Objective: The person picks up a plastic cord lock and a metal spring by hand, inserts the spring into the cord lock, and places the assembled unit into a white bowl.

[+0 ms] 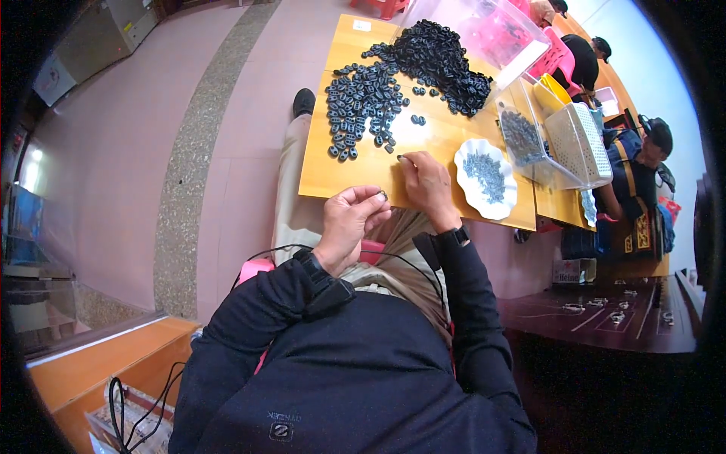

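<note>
My left hand (352,225) is closed in a pinch just off the table's near edge, thumb and forefinger on a small dark piece (383,195). To its right, my right hand (429,184) reaches over the wooden table (435,144). Its fingertips pinch another small dark piece (401,157), too small to make out well. Beyond them lies a spread of small black oval two-hole pieces (363,102), and behind it a dense heap of black parts (439,57). A scalloped white dish (463,160) with many tiny grey bits stands beside my right hand.
Farther right are a clear plastic box (563,175) with dark parts in it, a white perforated basket (578,144) and a yellow container (552,92). A large clear bin (484,34) stands at the back. Several people (643,151) sit along the right. A thin black cable (401,274) crosses my lap.
</note>
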Available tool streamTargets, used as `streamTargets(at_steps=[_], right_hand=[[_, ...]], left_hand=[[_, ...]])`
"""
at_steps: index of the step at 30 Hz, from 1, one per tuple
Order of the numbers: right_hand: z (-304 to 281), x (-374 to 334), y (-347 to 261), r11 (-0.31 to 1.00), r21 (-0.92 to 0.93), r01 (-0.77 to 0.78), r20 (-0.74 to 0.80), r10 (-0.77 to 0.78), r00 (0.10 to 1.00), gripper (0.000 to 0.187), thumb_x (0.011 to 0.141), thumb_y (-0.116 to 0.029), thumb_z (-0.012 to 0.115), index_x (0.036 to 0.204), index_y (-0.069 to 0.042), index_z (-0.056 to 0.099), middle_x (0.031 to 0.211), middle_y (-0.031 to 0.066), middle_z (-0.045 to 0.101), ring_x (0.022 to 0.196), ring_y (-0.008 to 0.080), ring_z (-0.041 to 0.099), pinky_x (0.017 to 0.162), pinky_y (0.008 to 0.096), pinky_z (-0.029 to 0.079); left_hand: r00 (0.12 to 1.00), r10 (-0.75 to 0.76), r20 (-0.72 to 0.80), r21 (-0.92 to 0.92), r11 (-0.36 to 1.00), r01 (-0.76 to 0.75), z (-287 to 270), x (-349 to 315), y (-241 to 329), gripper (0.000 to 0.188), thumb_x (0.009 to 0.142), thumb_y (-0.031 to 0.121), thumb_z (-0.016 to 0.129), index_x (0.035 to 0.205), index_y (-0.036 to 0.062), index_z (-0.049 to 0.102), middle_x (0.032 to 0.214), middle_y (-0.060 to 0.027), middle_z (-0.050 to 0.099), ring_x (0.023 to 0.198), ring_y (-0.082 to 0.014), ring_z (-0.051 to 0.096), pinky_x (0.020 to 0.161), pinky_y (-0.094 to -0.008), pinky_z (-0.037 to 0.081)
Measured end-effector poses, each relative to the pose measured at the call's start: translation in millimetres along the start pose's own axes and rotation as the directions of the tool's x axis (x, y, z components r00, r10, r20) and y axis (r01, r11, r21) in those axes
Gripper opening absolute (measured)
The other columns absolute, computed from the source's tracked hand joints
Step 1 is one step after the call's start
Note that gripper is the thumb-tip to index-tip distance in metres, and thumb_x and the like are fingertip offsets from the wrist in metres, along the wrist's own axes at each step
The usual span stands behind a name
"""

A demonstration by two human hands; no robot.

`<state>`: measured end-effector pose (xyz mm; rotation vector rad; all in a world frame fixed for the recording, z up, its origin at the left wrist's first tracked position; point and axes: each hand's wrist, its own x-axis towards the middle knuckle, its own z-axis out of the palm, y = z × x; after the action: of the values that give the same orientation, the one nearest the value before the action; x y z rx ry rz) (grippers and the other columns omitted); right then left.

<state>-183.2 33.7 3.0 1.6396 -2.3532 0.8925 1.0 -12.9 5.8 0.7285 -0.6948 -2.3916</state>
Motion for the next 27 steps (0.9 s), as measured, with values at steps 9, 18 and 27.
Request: streamTargets(at_steps=[9, 18, 27], right_hand=[[-18.4, -32.5, 3.4, 0.454, 0.794, -0.405, 0.269, 0.336, 0.903, 0.024, 0.091, -0.008, 0.061, 0.112, 0.004, 0.062, 0.085, 0.0063, 0.067, 0.071, 0.0112, 0.063, 0.063, 0.0236, 0.052], [-28.5, -55.4, -13.2, 0.051, 0.866, -0.497, 0.467, 0.269, 0.842, 0.026, 0.092, -0.005, 0.059, 0.116, 0.005, 0.059, 0.087, 0.0071, 0.065, 0.075, 0.0137, 0.064, 0.069, 0.0278, 0.057], [-26.8, -64.2, -24.1, 0.067, 0.832, -0.551, 0.530, 0.199, 0.824, 0.026, 0.092, -0.004, 0.060, 0.116, 0.005, 0.058, 0.094, 0.0088, 0.066, 0.081, 0.0129, 0.064, 0.072, 0.0263, 0.057]], left_hand=[[1.000, -0.012, 0.001, 0.013, 1.000, 0.012, -2.1, -0.4, -2.9, 0.014, 0.089, 0.000, 0.061, 0.103, -0.0028, 0.059, 0.092, -0.0101, 0.065, 0.080, -0.0156, 0.066, 0.072, -0.0248, 0.058], [1.000, -0.017, 0.019, 0.018, 1.000, 0.017, 0.4, -3.2, -4.3, 0.014, 0.088, 0.000, 0.062, 0.101, -0.0028, 0.060, 0.090, -0.0087, 0.065, 0.078, -0.0147, 0.066, 0.069, -0.0245, 0.059], [0.997, -0.028, 0.071, 0.002, 1.000, 0.028, -2.2, -0.9, -3.3, 0.014, 0.090, 0.002, 0.060, 0.104, -0.0032, 0.059, 0.093, -0.0113, 0.065, 0.081, -0.0167, 0.067, 0.073, -0.0257, 0.059]])
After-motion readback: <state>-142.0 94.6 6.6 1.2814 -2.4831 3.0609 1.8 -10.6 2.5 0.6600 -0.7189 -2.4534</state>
